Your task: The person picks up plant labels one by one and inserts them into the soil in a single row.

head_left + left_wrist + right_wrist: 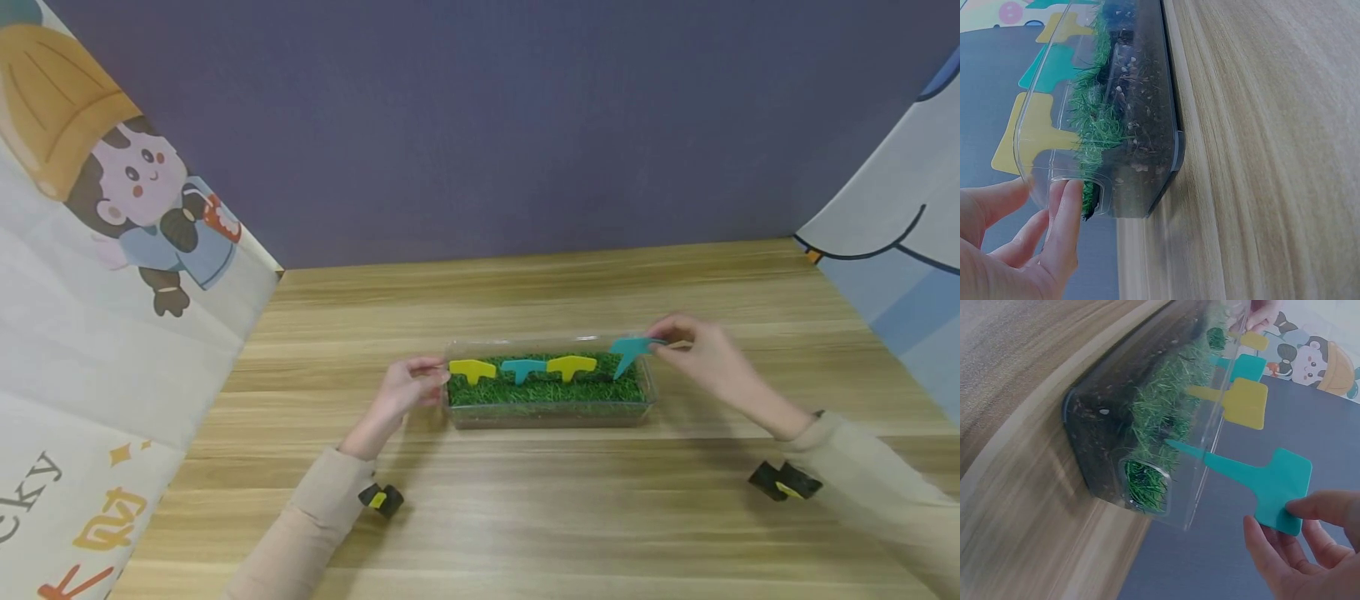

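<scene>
A clear plastic planter box holds dark soil and green grass. Two yellow plant labels and one teal label stand in a row in the grass. My right hand pinches another teal T-shaped plant label between thumb and fingers, over the box's right end. Its stem slants down, the pointed tip at the grass in the right wrist view. At the left end, my left hand touches the box wall and rim, its fingers by the cut-out in the end wall.
The box rests on a wood-grain table. Behind the table rises a dark blue-grey panel. A printed cartoon sheet hangs along the left, and another printed sheet is at the right. Black bands with small dark pieces sit at both wrists.
</scene>
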Motion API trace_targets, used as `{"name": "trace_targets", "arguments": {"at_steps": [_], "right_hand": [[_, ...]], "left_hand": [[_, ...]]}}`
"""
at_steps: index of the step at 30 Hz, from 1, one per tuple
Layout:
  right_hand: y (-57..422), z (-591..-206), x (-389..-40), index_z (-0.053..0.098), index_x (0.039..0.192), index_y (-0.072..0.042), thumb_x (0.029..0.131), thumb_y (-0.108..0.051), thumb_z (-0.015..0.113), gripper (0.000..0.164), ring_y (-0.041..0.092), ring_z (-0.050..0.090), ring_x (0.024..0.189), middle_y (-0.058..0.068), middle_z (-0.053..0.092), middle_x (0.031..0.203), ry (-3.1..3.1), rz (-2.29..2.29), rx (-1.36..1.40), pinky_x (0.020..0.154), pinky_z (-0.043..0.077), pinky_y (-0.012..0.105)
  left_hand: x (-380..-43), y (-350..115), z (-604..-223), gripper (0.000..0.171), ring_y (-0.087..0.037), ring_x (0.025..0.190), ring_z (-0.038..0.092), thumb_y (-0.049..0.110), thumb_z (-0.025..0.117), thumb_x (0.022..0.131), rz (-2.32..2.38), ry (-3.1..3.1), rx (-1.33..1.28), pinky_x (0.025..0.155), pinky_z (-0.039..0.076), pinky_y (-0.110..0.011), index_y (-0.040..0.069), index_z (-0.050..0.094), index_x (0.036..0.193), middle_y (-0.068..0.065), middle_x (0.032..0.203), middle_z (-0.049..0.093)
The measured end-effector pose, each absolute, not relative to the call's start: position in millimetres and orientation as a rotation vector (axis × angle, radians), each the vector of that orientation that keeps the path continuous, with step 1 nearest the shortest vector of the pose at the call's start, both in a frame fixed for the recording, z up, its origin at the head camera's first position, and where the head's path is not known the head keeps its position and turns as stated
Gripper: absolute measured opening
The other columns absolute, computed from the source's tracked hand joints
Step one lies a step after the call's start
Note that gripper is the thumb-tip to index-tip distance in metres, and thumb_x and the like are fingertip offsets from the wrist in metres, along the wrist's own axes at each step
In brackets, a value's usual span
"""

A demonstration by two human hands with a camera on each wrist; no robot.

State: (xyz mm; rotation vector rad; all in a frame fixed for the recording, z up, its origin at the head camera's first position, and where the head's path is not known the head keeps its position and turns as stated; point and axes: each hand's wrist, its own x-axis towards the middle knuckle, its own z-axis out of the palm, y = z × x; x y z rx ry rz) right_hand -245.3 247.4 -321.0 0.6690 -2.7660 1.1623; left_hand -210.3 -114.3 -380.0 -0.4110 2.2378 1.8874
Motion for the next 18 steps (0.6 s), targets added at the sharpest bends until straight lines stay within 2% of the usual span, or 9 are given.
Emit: {"name": "trace_targets", "arguments": {"at_steps": [3, 8, 11, 15, 18], "right_hand": [[246, -324, -246, 0.061, 0.092, 0.004, 0.079, 0.002, 0.060, 0.013, -0.001, 0.053, 0.076, 0.017, 0.062, 0.090, -2.745, 1.152, 0.690, 0.067, 0.050, 0.012], [244, -328, -245, 0.061, 0.091, 0.006, 0.077, 0.006, 0.060, 0.014, 0.018, 0.059, 0.078, 0.018, 0.063, 0.089, -2.719, 1.183, 0.718, 0.070, 0.055, 0.031], [243, -330, -245, 0.061, 0.091, 0.006, 0.076, 0.007, 0.061, 0.015, 0.020, 0.060, 0.079, 0.018, 0.062, 0.089, -2.723, 1.200, 0.717, 0.070, 0.055, 0.032], [242, -334, -245, 0.061, 0.089, 0.004, 0.076, 0.007, 0.061, 0.014, 0.013, 0.058, 0.078, 0.016, 0.062, 0.091, -2.724, 1.184, 0.730, 0.070, 0.055, 0.028], [241, -338, -245, 0.061, 0.089, 0.004, 0.076, 0.008, 0.059, 0.013, 0.019, 0.059, 0.080, 0.016, 0.061, 0.091, -2.718, 1.184, 0.760, 0.070, 0.055, 0.031]], "left_hand": [[-211, -115, -380, 0.036, -0.019, 0.076, 0.060, 0.001, 0.059, 0.081, 1.883, 2.241, -0.406, 0.079, 0.052, -0.040, -0.005, 0.052, 0.116, -0.020, 0.103, 0.058], [-211, -115, -381, 0.036, -0.021, 0.078, 0.060, 0.001, 0.060, 0.080, 1.878, 2.246, -0.403, 0.078, 0.053, -0.040, -0.005, 0.052, 0.116, -0.020, 0.104, 0.058], [-211, -115, -381, 0.037, -0.022, 0.078, 0.060, 0.001, 0.060, 0.080, 1.876, 2.245, -0.403, 0.078, 0.052, -0.039, -0.005, 0.052, 0.116, -0.020, 0.103, 0.058], [-211, -115, -381, 0.038, -0.022, 0.079, 0.060, 0.002, 0.060, 0.080, 1.873, 2.246, -0.400, 0.079, 0.052, -0.039, -0.004, 0.051, 0.116, -0.018, 0.102, 0.058], [-211, -116, -381, 0.038, -0.022, 0.078, 0.060, 0.002, 0.060, 0.080, 1.868, 2.250, -0.396, 0.079, 0.052, -0.039, -0.004, 0.051, 0.117, -0.018, 0.102, 0.058]]}}
